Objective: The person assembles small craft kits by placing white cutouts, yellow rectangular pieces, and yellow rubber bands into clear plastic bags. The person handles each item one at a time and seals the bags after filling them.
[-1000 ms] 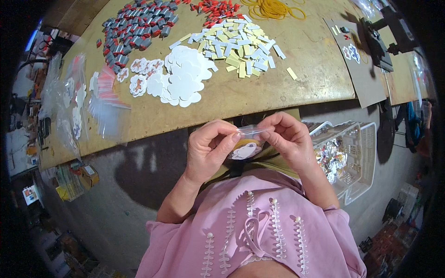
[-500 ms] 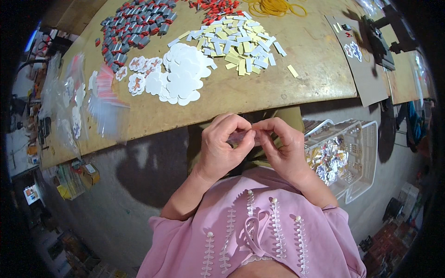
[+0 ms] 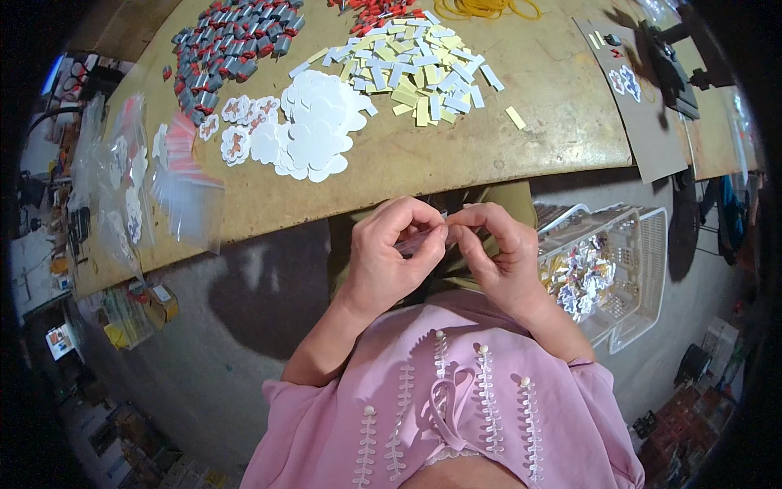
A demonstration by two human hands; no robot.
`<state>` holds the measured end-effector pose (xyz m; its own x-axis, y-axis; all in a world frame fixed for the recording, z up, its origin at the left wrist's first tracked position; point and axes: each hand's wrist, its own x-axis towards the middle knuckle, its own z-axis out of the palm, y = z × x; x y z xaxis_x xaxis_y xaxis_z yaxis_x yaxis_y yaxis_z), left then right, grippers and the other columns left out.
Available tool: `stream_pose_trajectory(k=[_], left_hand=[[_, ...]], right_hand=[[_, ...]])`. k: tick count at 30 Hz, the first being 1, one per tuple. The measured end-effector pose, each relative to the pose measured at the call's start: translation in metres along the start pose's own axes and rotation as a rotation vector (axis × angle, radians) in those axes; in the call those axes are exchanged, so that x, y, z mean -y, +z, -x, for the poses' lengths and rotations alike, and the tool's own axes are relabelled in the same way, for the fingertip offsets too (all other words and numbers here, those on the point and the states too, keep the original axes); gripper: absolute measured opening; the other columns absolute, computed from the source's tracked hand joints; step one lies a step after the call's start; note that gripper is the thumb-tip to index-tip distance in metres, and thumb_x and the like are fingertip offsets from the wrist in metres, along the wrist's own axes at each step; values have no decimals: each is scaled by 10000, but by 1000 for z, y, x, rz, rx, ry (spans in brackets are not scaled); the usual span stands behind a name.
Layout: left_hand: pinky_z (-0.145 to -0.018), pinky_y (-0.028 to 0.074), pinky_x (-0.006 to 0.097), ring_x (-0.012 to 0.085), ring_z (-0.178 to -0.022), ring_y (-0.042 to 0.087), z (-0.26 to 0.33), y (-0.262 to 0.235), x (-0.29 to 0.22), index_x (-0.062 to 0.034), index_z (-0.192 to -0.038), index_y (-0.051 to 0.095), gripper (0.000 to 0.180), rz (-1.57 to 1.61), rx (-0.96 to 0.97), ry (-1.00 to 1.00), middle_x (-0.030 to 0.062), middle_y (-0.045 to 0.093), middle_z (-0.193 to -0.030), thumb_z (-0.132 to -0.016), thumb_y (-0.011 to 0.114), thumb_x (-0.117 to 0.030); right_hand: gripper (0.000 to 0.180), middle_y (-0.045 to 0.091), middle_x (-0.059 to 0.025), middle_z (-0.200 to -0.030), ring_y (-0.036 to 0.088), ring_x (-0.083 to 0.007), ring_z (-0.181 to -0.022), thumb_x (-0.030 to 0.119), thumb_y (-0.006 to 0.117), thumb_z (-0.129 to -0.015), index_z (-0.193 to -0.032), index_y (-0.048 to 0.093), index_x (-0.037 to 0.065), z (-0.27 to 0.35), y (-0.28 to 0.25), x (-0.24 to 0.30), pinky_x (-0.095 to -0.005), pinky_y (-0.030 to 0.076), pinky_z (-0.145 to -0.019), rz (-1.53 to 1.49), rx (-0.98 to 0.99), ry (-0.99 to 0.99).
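Here, your 2 hands meet just below the table edge, in front of your chest. Your left hand and right hand are both pinched closed on a small clear bag, thumbs and forefingers nearly touching across it. Only a sliver of the bag shows between the fingers; what is inside it is hidden.

The bag looks thin, soft and very light, probably slick plastic film. It will crumple rather than resist, and could slide out of a loose pinch. Best to hold it by its top edge, 1 side per hand, with fingertips only, so the film stays flat and does not tear or stretch.

On the table above lie a heap of white cutouts, a spread of pale yellow strips, a pile of grey-and-red pieces and some yellow bands. More clear bags lie at the left edge. To your right, below the table, stands a white basket holding shiny filled packets.
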<state>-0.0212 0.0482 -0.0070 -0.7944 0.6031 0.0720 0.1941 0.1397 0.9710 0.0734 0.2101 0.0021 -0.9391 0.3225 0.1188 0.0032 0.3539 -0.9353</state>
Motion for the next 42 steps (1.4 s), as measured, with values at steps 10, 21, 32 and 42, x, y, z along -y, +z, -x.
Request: stream_pose_trajectory(k=[10,21,32,42], left_hand=[[-586,499,319,196,-656,619,0,-9,-12,-40,-877,644,164,-235,12,231,63,643,-807,-805,769,39],[-837,601,284,79,-917,666,35,-15,29,-32,-1190,677,208,710,62,-580,8,697,-1078,-1092,671,-216],[-705,524,207,31,-798,640,36,-5,33,-21,-1161,656,155,644,77,-399,-10,711,-928,-1026,728,-50],[-731,553,219,36,-837,651,37,-5,35,-6,-1092,696,155,677,96,-478,-14,716,-968,-1103,613,-136]], right_hand=[[85,755,-106,-943,721,-262,-847,-27,744,-915,-992,748,8,-1,-8,1,-355,560,-762,99,47,-175],[100,773,-153,-1063,753,-342,-1082,-47,694,-949,-1035,733,-14,22,-29,-13,-434,591,-955,-142,197,-351],[260,745,-123,-1131,697,-228,-1153,10,726,-969,-1225,693,-20,33,-16,-10,-383,569,-1013,-439,-45,249],[196,743,-12,-1023,682,-69,-885,148,731,-1062,-1179,712,-9,28,-17,-37,-247,578,-777,-729,314,638]])
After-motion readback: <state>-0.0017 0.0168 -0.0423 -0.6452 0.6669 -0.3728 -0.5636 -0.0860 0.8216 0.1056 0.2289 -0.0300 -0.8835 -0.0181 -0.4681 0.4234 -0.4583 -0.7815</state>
